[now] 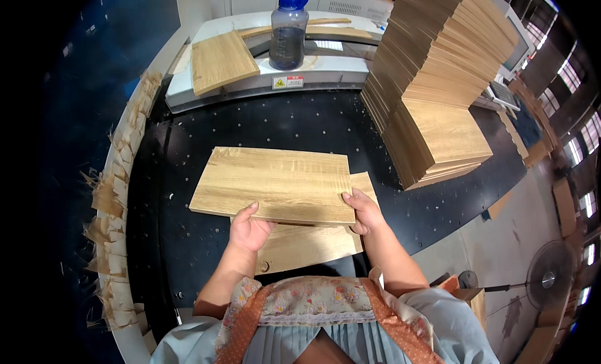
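One board (275, 182) is clamped in both hands, the left hand (250, 231) at its near edge, the right hand (365, 210) at its right end, probably to balance it above a second board (307, 245) by the table's (300, 123) near edge. The stack (426, 113) stands toward the right edge, presumably for easy reach.

Left hand (251, 232) and right hand (365, 212) clasping, thumbs (248, 209) uppermost.
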Action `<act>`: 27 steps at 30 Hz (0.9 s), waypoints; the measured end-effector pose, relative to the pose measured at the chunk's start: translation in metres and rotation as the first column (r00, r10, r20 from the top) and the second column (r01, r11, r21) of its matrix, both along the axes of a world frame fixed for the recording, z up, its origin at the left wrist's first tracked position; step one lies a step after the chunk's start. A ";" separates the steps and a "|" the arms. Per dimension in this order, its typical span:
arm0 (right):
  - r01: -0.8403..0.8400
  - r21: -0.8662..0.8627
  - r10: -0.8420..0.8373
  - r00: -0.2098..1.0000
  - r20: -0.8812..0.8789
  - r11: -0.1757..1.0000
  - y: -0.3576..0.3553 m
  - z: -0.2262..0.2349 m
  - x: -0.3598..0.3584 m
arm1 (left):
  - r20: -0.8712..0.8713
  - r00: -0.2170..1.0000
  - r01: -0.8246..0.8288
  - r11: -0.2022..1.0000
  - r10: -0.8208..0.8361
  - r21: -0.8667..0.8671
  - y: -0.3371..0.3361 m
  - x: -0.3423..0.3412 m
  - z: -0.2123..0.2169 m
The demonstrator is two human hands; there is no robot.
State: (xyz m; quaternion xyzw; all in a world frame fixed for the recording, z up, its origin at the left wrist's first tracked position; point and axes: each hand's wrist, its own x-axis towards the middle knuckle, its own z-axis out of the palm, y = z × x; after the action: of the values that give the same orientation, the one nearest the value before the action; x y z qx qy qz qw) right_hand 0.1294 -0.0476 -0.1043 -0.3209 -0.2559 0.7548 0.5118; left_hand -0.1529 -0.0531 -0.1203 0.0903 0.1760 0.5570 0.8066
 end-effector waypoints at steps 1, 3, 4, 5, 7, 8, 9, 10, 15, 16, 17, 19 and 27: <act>-0.002 0.006 0.002 1.000 -0.009 1.000 0.000 -0.004 0.005 | 0.006 1.000 0.007 1.000 -0.007 0.005 0.002 0.003 0.000; -0.022 0.025 0.023 0.999 -0.033 0.999 0.001 -0.007 0.008 | 0.011 1.000 0.005 1.000 -0.005 0.020 0.001 0.004 0.002; 0.019 0.002 -0.019 1.000 0.001 1.000 -0.001 0.000 0.003 | -0.022 0.999 -0.032 0.999 0.032 -0.011 -0.001 0.005 0.003; 0.013 -0.014 -0.013 1.000 0.007 1.000 -0.003 0.006 0.001 | -0.066 0.998 -0.025 0.999 0.022 -0.032 -0.006 0.004 0.005; 0.000 -0.039 0.001 1.000 0.023 0.999 -0.006 0.015 0.000 | -0.150 0.989 -0.016 0.998 0.006 -0.068 -0.019 0.000 0.009; -0.008 -0.074 0.009 1.000 0.005 0.997 -0.005 0.009 0.005 | -0.158 0.987 -0.018 0.998 0.009 -0.053 -0.026 0.004 0.011; 0.000 -0.067 0.000 1.000 -0.004 0.998 -0.002 0.004 0.009 | -0.167 0.986 -0.021 0.999 0.014 -0.038 -0.033 0.008 0.016; -0.001 -0.075 0.000 1.000 -0.013 0.997 -0.003 0.005 0.007 | -0.175 0.984 -0.033 0.999 0.026 -0.037 -0.041 0.011 0.014; -0.072 -0.091 0.077 0.996 0.051 0.993 0.000 0.012 0.009 | -0.168 0.983 -0.072 0.996 0.079 0.043 -0.049 0.013 0.004; -0.076 -0.086 0.079 0.996 0.029 0.993 0.000 0.012 0.010 | -0.167 0.983 -0.072 0.996 0.078 0.043 -0.049 0.014 0.006; -0.080 -0.080 0.081 0.997 0.007 0.994 0.000 0.011 0.010 | -0.166 0.983 -0.071 0.997 0.077 0.043 -0.048 0.015 0.007; -0.090 -0.065 0.089 0.996 -0.023 0.994 -0.001 0.008 0.010 | -0.157 0.985 -0.058 0.997 0.065 0.050 -0.047 0.014 0.008; -0.168 -0.039 0.167 0.985 -0.033 0.985 0.004 0.005 0.012 | -0.179 0.983 -0.030 0.999 0.026 -0.023 -0.047 0.010 0.009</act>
State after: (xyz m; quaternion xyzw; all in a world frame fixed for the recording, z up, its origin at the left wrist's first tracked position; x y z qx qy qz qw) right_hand 0.1415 -0.0439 -0.0993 -0.2974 -0.2586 0.8049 0.4437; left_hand -0.1427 -0.0997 -0.1112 0.1271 0.2561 0.5556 0.7807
